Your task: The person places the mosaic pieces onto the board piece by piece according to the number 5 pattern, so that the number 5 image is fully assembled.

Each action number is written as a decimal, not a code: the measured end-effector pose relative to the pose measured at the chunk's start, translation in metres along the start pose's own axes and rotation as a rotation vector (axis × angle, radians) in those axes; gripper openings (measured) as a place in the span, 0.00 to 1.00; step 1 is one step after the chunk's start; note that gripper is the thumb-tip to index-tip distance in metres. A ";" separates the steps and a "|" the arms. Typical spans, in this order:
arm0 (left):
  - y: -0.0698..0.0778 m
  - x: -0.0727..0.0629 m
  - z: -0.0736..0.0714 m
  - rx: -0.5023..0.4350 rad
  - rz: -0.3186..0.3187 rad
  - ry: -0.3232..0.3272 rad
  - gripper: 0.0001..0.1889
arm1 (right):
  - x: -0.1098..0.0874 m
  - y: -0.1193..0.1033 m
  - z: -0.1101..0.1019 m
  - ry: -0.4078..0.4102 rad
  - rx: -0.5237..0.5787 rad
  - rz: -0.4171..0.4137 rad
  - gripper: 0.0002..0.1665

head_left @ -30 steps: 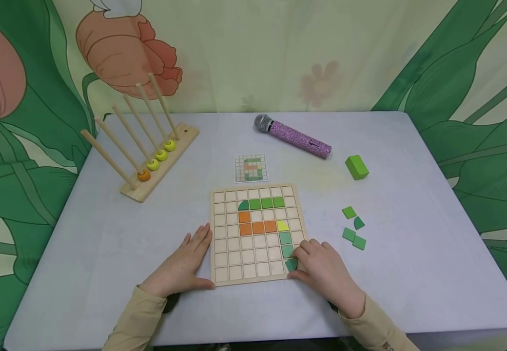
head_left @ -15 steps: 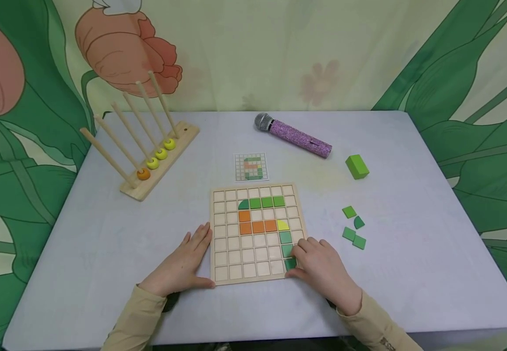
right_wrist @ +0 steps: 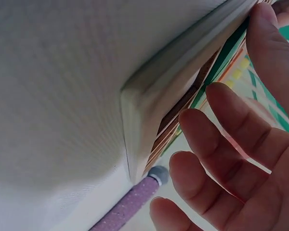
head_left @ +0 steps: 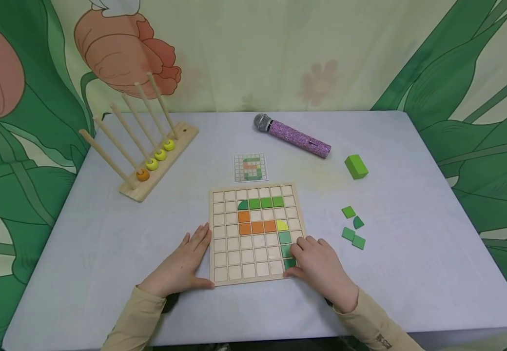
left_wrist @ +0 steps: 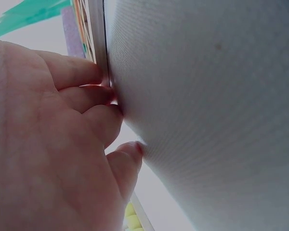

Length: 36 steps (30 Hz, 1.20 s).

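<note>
A wooden grid board (head_left: 235, 273) lies flat before me, partly filled with green, orange and yellow tiles. My left hand (head_left: 179, 268) rests at the board's left edge, fingers extended and thumb near the front left corner. At the front right corner my right hand (head_left: 321, 268) pinches a dark green tile (head_left: 289, 263), which sits at its cell, partly covered by the fingers. In the right wrist view the thumb (right_wrist: 269, 43) and index finger (right_wrist: 231, 106) stand at the green tile's two ends. Above that tile are two lighter green tiles, then a yellow rounded one (head_left: 282, 225).
Several loose green tiles (head_left: 358, 242) lie right of the board, with a green block (head_left: 356, 166) behind them. A pattern card (head_left: 250, 167) and a purple glittery microphone (head_left: 299, 139) lie behind the board. A wooden peg stand (head_left: 137, 194) with beads stands back left.
The dark green tile has turned from a skewed position to sit squarer with its cell. My right hand has shifted slightly left with it. The left hand stays at the board's edge.
</note>
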<state>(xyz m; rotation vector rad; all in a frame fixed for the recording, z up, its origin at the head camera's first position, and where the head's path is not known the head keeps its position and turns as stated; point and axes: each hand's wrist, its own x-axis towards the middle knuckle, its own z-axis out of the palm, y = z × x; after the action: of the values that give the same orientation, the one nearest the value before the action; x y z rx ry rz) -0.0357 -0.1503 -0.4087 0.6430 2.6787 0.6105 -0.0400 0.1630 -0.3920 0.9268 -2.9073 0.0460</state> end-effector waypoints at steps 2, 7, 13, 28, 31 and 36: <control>0.000 0.000 0.000 0.000 0.000 0.001 0.62 | 0.001 0.000 0.000 -0.012 0.000 0.006 0.28; 0.000 0.000 0.000 -0.002 -0.001 -0.003 0.62 | 0.002 0.000 0.000 -0.023 0.012 0.010 0.28; 0.000 0.000 0.000 0.000 -0.006 -0.013 0.62 | -0.004 0.012 -0.001 0.023 0.045 0.031 0.27; 0.001 -0.001 -0.001 0.011 -0.001 -0.010 0.61 | -0.020 0.062 -0.015 0.027 0.175 0.280 0.17; 0.001 -0.001 0.000 0.003 0.006 -0.003 0.62 | -0.025 0.074 -0.016 0.006 0.181 0.351 0.18; 0.000 -0.001 0.000 0.006 0.004 -0.006 0.62 | -0.035 0.091 -0.016 -0.044 0.211 0.462 0.25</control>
<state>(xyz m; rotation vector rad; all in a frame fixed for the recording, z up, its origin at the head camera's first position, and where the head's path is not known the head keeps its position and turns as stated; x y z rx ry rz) -0.0348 -0.1504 -0.4086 0.6514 2.6751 0.6007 -0.0632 0.2580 -0.3791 0.2562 -3.1335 0.3717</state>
